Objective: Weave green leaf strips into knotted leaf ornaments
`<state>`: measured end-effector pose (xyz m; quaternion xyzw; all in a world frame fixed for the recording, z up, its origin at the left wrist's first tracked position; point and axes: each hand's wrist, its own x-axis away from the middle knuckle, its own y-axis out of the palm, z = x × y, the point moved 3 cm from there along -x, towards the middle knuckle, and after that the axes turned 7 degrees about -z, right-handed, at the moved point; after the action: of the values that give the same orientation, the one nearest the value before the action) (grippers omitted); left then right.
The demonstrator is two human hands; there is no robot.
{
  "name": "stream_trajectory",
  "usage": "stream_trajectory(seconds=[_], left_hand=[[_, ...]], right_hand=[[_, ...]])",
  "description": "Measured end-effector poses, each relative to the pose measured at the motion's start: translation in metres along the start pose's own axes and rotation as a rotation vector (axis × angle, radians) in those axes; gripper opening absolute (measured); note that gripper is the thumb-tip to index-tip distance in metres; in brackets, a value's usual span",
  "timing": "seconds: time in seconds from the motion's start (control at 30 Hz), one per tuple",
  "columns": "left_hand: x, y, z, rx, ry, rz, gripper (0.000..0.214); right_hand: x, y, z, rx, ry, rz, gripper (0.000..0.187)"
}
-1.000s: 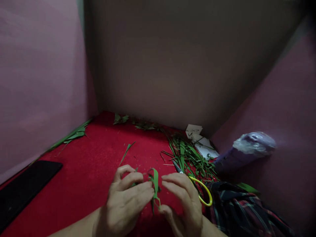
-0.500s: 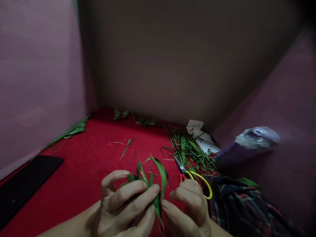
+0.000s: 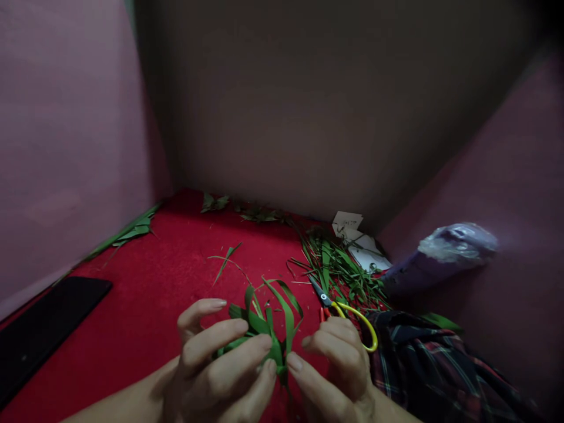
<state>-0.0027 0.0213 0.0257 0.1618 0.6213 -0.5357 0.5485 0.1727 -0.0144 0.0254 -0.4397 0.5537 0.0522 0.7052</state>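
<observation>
A small bundle of folded green leaf strips [image 3: 271,341] is held low in front of me, with loops standing up from its top. My left hand [image 3: 224,358] is closed around the bundle, its index finger raised and the others over the leaves. Against the bundle's right side presses the thumb of my right hand [image 3: 335,364], its other fingers curled; the leaf at its tip is partly hidden. Just beyond the right hand lie open scissors [image 3: 359,320] with yellow and red handles, their dark blades pointing away.
Cut grass and leaves [image 3: 332,264] lie heaped on the red cloth [image 3: 176,252], near white paper cards [image 3: 368,249]. A plastic-wrapped purple object [image 3: 458,244] leans at right above plaid fabric [image 3: 423,358]. A black flat object [image 3: 53,323] lies left. More leaves [image 3: 136,229] line the left wall.
The leaf loops spread wider, and the long tip hanging below the bundle has mostly gone from sight. My left fingers shifted slightly left; the right hand stays nearly in place.
</observation>
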Motion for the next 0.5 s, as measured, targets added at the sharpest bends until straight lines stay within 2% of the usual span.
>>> stream_trajectory(seconds=[0.03,0.13,0.23,0.33,0.4,0.43,0.5], left_hand=[[-0.005,-0.002,0.004,0.008,0.062,0.025,0.025],[-0.012,-0.006,0.005,0.048,0.129,0.004,0.026],[-0.011,-0.005,-0.003,0.108,0.155,-0.118,0.029],[-0.015,0.0,-0.011,0.194,0.125,-0.251,0.031],[-0.021,0.007,-0.015,0.329,0.055,-0.322,0.029],[-0.024,0.012,-0.019,0.453,-0.089,-0.335,0.025],[-0.025,0.024,-0.026,0.708,-0.47,-0.332,0.014]], right_hand=[[0.0,0.0,0.0,-0.009,0.022,0.0,0.019],[-0.002,0.001,0.001,-0.058,0.096,0.017,0.027],[-0.006,0.002,0.0,-0.087,0.121,0.006,0.035],[-0.012,0.002,0.001,-0.142,0.134,-0.026,0.035],[-0.015,0.002,0.003,-0.209,0.18,-0.051,0.032],[-0.016,0.002,0.005,-0.247,0.219,-0.069,0.03],[-0.018,0.004,0.01,-0.336,0.292,-0.119,0.027]])
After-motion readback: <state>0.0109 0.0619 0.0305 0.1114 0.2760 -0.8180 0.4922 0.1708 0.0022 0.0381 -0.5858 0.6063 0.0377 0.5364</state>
